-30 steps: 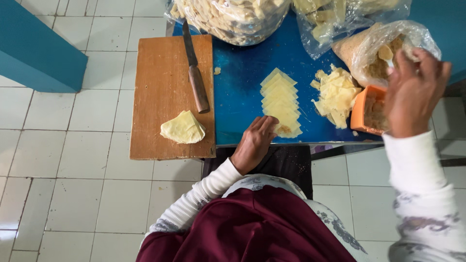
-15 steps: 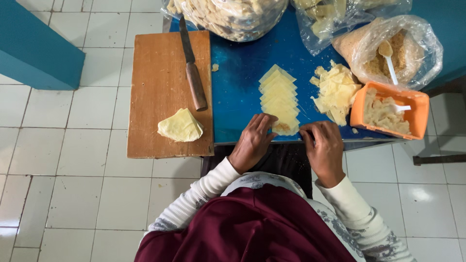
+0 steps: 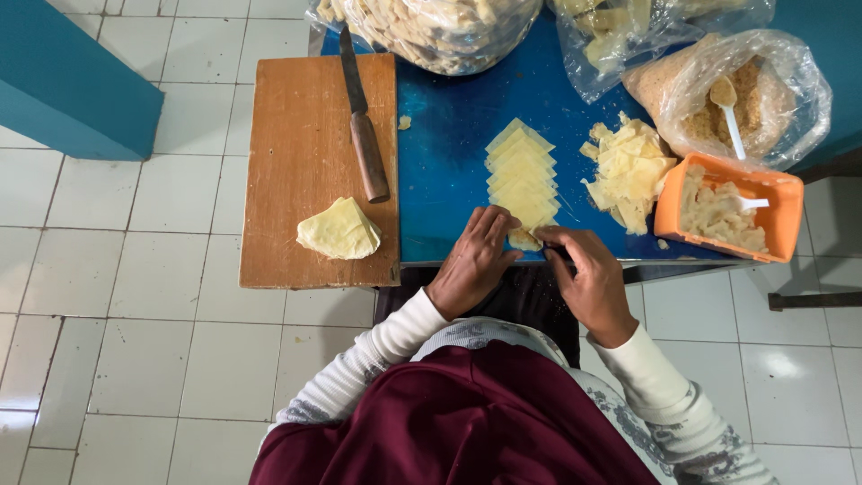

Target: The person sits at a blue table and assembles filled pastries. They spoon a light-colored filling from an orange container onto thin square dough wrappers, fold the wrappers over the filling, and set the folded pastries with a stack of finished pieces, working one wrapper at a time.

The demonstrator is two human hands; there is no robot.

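A row of overlapping pale yellow dough squares point(image 3: 521, 172) lies on the blue table point(image 3: 449, 162). My left hand point(image 3: 471, 263) and my right hand point(image 3: 588, 278) meet at the row's near end, fingertips pinching the nearest dough piece point(image 3: 523, 239) at the table's front edge. A loose heap of yellow dough pieces point(image 3: 628, 171) lies to the right of the row. An orange tub point(image 3: 727, 207) with pale filling and a white spoon stands at the right.
A wooden cutting board point(image 3: 305, 144) at the left holds a knife point(image 3: 364, 117) and a folded stack of dough point(image 3: 339, 229). Several clear plastic bags point(image 3: 431, 27) with food line the table's far side. White tiled floor surrounds; a teal block point(image 3: 63, 81) stands far left.
My right hand came down from the bag and orange tub at the right to the near end of the dough row, beside my left hand. The tub now rests on the table.
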